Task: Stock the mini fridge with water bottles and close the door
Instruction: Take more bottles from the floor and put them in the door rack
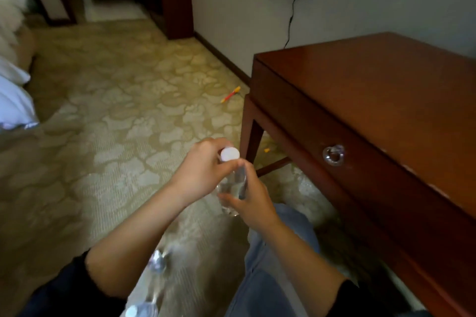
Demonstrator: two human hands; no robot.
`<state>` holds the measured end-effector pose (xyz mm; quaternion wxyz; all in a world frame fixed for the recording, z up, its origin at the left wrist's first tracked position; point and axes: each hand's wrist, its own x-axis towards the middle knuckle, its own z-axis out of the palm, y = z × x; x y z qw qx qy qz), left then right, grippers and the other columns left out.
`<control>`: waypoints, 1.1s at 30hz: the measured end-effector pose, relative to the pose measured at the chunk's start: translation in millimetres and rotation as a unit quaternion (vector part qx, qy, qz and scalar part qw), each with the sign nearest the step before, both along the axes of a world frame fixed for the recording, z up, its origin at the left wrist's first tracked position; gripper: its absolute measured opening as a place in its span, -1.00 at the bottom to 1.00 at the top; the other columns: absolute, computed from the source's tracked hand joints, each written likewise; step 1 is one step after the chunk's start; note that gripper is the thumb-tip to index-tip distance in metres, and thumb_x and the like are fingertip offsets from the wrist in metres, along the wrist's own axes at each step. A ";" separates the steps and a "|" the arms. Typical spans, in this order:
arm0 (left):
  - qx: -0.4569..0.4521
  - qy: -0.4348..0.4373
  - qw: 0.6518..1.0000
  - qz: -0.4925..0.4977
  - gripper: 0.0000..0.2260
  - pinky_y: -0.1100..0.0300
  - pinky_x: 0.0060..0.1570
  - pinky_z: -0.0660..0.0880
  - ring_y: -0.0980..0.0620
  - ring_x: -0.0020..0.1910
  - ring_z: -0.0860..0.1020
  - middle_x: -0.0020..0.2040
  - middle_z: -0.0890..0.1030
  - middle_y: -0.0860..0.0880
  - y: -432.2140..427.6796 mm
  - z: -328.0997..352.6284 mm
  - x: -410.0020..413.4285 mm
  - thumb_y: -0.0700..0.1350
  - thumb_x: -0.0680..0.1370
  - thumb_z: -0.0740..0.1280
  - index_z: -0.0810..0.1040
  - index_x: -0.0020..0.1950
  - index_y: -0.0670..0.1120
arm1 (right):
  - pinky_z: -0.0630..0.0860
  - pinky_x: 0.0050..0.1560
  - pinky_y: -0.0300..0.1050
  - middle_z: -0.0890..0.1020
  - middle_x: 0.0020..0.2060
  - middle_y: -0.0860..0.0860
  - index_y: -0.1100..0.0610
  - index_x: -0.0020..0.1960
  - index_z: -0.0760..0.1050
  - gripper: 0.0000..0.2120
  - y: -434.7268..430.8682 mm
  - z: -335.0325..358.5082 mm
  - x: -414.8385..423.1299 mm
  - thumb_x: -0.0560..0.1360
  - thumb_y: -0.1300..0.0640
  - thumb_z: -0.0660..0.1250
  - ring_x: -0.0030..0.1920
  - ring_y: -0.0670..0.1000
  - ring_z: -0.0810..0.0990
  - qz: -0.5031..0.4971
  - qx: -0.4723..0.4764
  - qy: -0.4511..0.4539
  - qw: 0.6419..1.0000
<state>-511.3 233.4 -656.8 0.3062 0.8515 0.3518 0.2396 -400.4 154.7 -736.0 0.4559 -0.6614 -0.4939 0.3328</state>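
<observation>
A clear water bottle with a white cap is held upright in front of me, above the carpet. My left hand grips its neck just under the cap. My right hand wraps around its lower body. More clear water bottles lie on the carpet below my left forearm, blurred. No mini fridge is in view.
A dark wooden desk with a ring-pull drawer stands at the right, close to my hands. A red and yellow pen lies on the patterned carpet. White bedding is at the left edge. My knee in jeans is below.
</observation>
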 end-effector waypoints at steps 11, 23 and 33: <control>-0.057 -0.129 0.985 -0.103 -0.78 0.50 -0.14 0.38 0.21 -0.17 0.49 0.01 0.60 -0.08 -47.1 75.1 42.2 -0.19 0.56 0.26 0.52 0.19 -0.13 | 0.50 0.05 -0.23 0.63 0.00 -0.13 -0.13 0.17 0.40 -0.57 -58.2 90.7 49.1 0.41 0.17 0.46 0.04 -0.17 0.61 -0.083 0.142 0.047 0.985; -0.183 -0.108 0.931 -0.296 -0.38 0.28 0.08 0.48 0.17 0.13 0.55 0.13 0.56 0.15 -112.0 101.2 112.0 0.20 0.47 0.27 0.08 0.46 0.17 | 0.55 0.08 -0.08 0.66 0.03 0.04 0.05 0.22 0.43 -0.64 -155.2 199.4 116.7 0.46 0.07 0.40 0.05 -0.03 0.66 -0.167 0.231 0.067 0.956; -0.201 -0.192 0.860 -0.429 -0.39 0.38 -0.04 0.53 0.16 0.10 0.60 0.14 0.61 0.06 -197.1 141.4 175.9 0.11 0.49 0.32 -0.04 0.31 0.42 | 0.51 0.24 0.08 0.63 0.15 0.12 0.12 0.29 0.40 -0.53 -250.0 244.9 146.8 0.43 0.06 0.41 0.16 0.09 0.62 -0.249 0.292 0.126 0.915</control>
